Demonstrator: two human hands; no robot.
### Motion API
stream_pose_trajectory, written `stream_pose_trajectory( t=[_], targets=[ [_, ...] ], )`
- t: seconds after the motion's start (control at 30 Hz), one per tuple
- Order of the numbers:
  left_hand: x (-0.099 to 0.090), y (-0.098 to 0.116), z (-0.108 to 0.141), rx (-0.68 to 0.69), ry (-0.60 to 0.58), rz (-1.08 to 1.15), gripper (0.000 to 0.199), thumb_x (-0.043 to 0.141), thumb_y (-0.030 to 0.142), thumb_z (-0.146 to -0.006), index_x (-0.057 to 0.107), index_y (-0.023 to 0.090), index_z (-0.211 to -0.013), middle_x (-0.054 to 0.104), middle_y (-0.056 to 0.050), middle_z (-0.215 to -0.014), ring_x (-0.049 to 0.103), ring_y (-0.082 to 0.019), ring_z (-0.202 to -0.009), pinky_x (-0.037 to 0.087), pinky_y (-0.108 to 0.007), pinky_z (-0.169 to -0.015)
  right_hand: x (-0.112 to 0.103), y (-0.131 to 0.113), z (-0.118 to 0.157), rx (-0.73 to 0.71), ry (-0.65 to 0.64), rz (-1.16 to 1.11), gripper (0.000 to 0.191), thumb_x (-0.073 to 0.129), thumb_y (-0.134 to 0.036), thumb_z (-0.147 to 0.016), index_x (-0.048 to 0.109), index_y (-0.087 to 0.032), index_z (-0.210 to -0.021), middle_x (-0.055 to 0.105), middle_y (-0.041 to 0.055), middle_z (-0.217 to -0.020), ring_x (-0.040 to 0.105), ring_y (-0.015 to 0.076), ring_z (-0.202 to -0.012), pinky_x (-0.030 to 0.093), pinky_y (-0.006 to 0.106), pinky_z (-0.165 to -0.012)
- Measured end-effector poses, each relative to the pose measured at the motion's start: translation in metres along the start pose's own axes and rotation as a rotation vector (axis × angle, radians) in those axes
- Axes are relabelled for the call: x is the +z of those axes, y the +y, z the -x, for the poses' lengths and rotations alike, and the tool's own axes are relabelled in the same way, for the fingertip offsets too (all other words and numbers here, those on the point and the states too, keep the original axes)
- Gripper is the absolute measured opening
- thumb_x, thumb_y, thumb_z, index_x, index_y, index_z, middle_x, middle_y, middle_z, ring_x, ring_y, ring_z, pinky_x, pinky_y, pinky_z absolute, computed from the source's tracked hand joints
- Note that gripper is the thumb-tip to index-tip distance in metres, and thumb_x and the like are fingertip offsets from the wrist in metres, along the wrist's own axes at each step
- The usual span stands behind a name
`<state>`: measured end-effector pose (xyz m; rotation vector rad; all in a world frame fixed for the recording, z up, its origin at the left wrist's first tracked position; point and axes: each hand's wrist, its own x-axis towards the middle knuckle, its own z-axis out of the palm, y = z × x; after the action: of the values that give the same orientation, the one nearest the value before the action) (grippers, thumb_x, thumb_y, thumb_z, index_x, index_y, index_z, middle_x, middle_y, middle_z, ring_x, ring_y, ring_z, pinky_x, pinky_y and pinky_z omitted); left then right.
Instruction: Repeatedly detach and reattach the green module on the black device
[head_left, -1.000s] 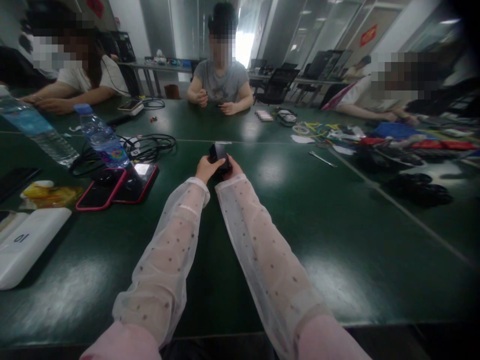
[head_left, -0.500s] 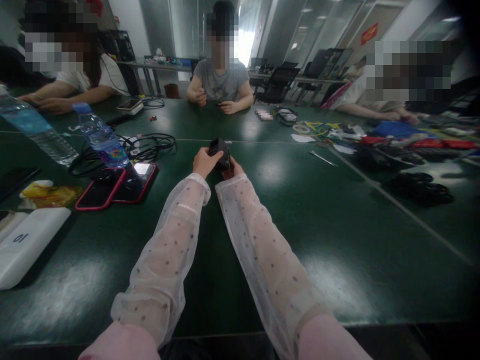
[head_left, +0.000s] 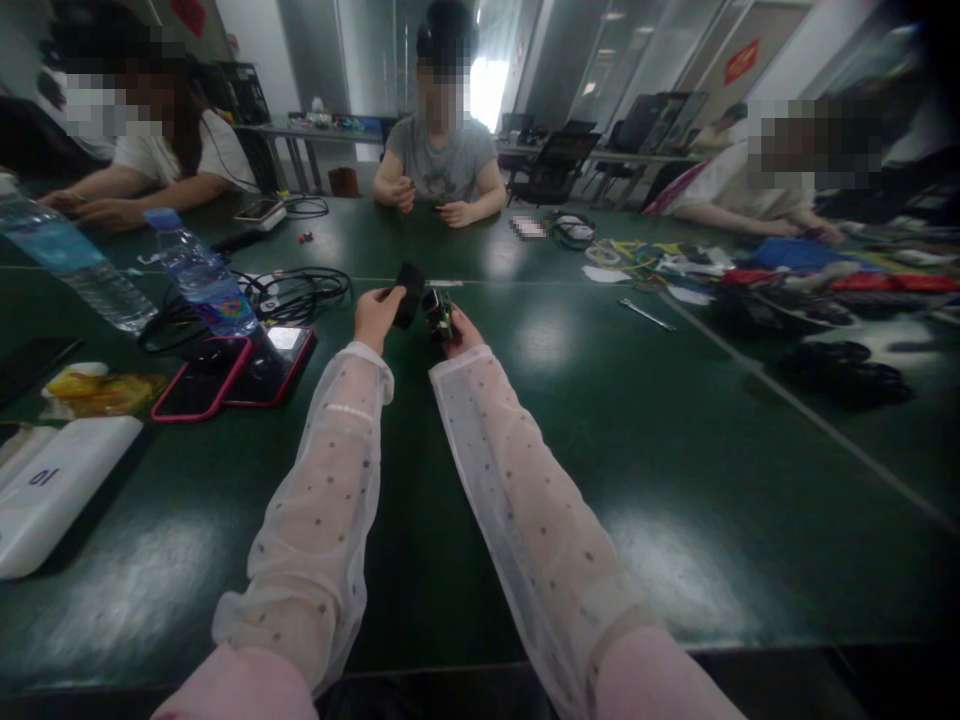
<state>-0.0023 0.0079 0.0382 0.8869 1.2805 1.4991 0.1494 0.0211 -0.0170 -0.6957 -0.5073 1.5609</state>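
Between thumb and fingers, my left hand (head_left: pixel 377 315) grips a black plastic cover (head_left: pixel 408 295), hollow-looking and tilted. Just right of it, my right hand (head_left: pixel 466 332) is closed around a small black device with a green circuit board (head_left: pixel 439 312) showing. A narrow gap separates the cover from the device. Both are held above the dark green table (head_left: pixel 570 480), a little beyond my wrists. The exact kind of the device is too small to make out.
Left of my arms lie two phones (head_left: pixel 274 370), a white power bank (head_left: pixel 67 490), coiled black cables (head_left: pixel 307 290) and a water bottle (head_left: pixel 202 275). A wrench (head_left: pixel 646 314) lies to the right, near piled cables and a black bundle (head_left: pixel 851 372). Other people sit around the table.
My left hand has moved left, taking the black cover off the device. The circuit board now shows in my right hand, which has barely moved.
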Motion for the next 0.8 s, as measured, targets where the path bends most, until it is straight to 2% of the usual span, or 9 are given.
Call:
stream_pose_trajectory(
  t=[0.1, 0.27, 0.33, 0.5, 0.8],
  targets=[
    [-0.001, 0.003, 0.003, -0.022, -0.017, 0.064, 0.015, 0.067, 0.031, -0.071, 0.062, 0.020, -0.079, 0.061, -0.003, -0.079, 0.062, -0.020, -0.086, 0.048, -0.027, -0.070, -0.001, -0.001, 0.000, 0.014, 0.011, -0.040, 0.027, 0.040, -0.016, -0.096, 0.060, -0.022, -0.114, 0.072, -0.0026, -0.076, 0.068, 0.0125, -0.065, 0.057, 0.026, -0.068],
    [-0.007, -0.012, 0.011, -0.332, -0.264, 0.375, 0.017, 0.058, 0.036, -0.078, 0.057, 0.020, -0.075, 0.059, -0.003, -0.073, 0.061, -0.018, -0.077, 0.052, -0.030, -0.070, -0.003, -0.005, -0.002, 0.089, 0.034, -0.117, 0.030, 0.034, -0.025, -0.100, 0.059, -0.018, -0.115, 0.071, 0.0021, -0.071, 0.068, 0.0138, -0.065, 0.057, 0.025, -0.062],
    [-0.008, -0.022, 0.013, -0.392, -0.292, 0.450, 0.023, 0.060, 0.042, -0.079, 0.058, 0.020, -0.078, 0.062, -0.004, -0.075, 0.062, -0.018, -0.077, 0.053, -0.031, -0.072, -0.004, -0.006, -0.003, 0.103, 0.037, -0.141, 0.031, 0.033, -0.025, -0.100, 0.059, -0.016, -0.114, 0.071, 0.0024, -0.072, 0.069, 0.0131, -0.066, 0.058, 0.024, -0.061],
    [-0.007, -0.038, 0.007, -0.430, -0.252, 0.531, 0.045, 0.052, 0.064, -0.083, 0.061, 0.020, -0.087, 0.065, -0.007, -0.082, 0.064, -0.018, -0.085, 0.054, -0.030, -0.076, -0.004, -0.008, 0.000, 0.126, 0.027, -0.152, 0.031, 0.034, -0.025, -0.100, 0.059, -0.016, -0.114, 0.072, 0.0030, -0.075, 0.070, 0.0131, -0.068, 0.058, 0.024, -0.061],
    [-0.005, -0.044, -0.001, -0.444, -0.292, 0.580, 0.054, 0.046, 0.069, -0.085, 0.063, 0.018, -0.086, 0.066, -0.006, -0.078, 0.064, -0.015, -0.074, 0.055, -0.029, -0.072, -0.006, -0.008, -0.003, 0.145, 0.028, -0.170, 0.030, 0.036, -0.027, -0.100, 0.061, -0.014, -0.109, 0.073, 0.0056, -0.076, 0.071, 0.0143, -0.071, 0.059, 0.024, -0.061]
  ],
)
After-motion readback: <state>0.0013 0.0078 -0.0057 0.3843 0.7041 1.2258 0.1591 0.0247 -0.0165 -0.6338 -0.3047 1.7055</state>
